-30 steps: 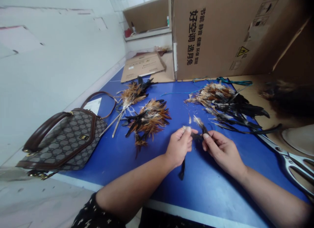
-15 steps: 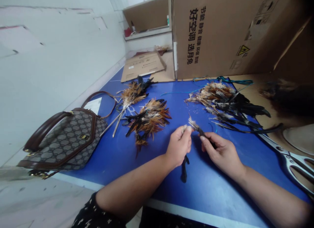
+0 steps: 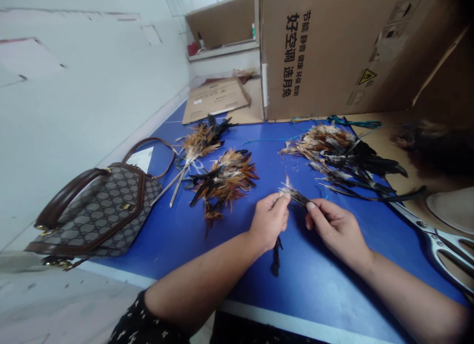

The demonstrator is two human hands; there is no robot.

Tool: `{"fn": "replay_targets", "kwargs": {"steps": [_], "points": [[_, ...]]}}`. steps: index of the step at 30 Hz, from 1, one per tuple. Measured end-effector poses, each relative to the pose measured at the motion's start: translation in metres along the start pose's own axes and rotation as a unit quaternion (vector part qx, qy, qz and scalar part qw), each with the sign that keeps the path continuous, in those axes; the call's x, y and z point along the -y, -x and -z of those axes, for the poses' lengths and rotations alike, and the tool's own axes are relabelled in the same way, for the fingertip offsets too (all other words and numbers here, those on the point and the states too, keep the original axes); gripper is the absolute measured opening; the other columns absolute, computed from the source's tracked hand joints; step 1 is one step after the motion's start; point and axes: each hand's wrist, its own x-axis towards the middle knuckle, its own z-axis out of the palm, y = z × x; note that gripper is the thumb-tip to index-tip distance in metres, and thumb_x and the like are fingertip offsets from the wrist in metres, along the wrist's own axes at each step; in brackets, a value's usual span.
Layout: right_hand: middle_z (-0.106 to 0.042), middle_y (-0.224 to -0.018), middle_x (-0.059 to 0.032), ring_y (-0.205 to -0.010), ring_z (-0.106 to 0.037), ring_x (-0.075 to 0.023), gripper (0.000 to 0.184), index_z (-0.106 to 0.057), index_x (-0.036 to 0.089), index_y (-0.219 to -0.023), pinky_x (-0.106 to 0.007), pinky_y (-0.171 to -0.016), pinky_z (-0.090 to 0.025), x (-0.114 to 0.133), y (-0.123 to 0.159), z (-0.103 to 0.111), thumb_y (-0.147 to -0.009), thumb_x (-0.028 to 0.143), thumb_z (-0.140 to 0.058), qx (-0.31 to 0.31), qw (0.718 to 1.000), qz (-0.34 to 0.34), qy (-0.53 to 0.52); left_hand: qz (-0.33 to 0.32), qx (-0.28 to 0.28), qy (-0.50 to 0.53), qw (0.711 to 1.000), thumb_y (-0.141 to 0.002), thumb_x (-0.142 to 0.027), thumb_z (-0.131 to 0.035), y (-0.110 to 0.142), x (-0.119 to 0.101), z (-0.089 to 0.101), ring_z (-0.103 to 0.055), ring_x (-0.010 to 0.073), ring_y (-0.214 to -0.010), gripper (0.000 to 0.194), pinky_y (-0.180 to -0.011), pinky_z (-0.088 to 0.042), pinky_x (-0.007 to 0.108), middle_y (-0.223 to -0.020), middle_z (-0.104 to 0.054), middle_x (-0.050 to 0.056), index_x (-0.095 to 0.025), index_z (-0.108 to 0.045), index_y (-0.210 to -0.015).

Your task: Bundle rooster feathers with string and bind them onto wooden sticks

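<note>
My left hand is closed in a pinch on feathers, and a black feather hangs down below its fingers. Between thumb and fingers, my right hand grips a dark feather whose pale, downy base reaches to my left fingertips. Left of my hands lies a pile of brown and black feathers. Beyond it, a feather bundle on pale sticks rests on the blue table. A larger heap of tan, brown and black feathers lies beyond my right hand.
A patterned handbag sits at the table's left edge. Metal scissors lie at the right, near a pale round object. A tall cardboard box stands at the back, with flat cardboard to its left.
The feather in my right hand has swung toward the left, and its pale base now meets my left fingertips. My right hand has shifted slightly right.
</note>
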Motion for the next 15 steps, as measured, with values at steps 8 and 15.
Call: {"fn": "replay_targets", "kwargs": {"steps": [8, 15], "points": [[-0.067, -0.068, -0.0004, -0.057, -0.054, -0.0134, 0.032, -0.059, 0.022, -0.096, -0.026, -0.056, -0.043, -0.0045, 0.0004, -0.0067, -0.103, 0.053, -0.059, -0.048, 0.998, -0.018, -0.043, 0.006, -0.033, 0.005, 0.999, -0.08, -0.044, -0.076, -0.0003, -0.0011, -0.0006, -0.026, 0.0036, -0.042, 0.039, -0.039, -0.015, 0.019, -0.053, -0.032, -0.011, -0.021, -0.045, -0.074], [-0.067, -0.068, -0.001, -0.058, -0.057, -0.0146, 0.032, -0.055, 0.023, -0.098, -0.027, -0.055, -0.043, -0.0044, 0.0001, -0.0081, -0.103, 0.055, -0.057, -0.063, 0.997, -0.013, -0.054, -0.007, -0.058, 0.028, 0.998, -0.08, -0.038, -0.075, -0.001, -0.0025, -0.0012, -0.026, 0.0035, -0.041, 0.039, -0.04, -0.014, 0.019, -0.054, -0.031, -0.011, -0.023, -0.039, -0.075]]}}
